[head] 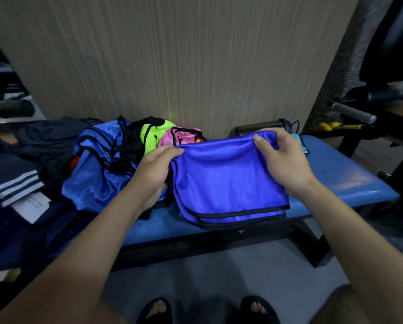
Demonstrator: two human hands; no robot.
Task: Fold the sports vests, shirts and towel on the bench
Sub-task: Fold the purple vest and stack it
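A blue sports vest (221,178) with black trim lies partly folded on the blue padded bench (350,181). My left hand (153,174) pinches its upper left corner. At the far right, my right hand (282,157) grips the upper edge, thumb on top of the cloth. Left of the vest sits a heap of unfolded vests: a lighter blue one (95,169), a neon green one (152,134) and a pink one (184,136). Dark shirts (48,141) are piled further left, one with white stripes (16,185).
A wood-grain panel (172,57) stands behind the bench. A black bottle (263,127) lies at the bench's back edge, a light blue cloth (301,142) beside it. Gym equipment with a grey handle (354,112) stands at the right. My sandalled feet (207,309) are on the grey floor.
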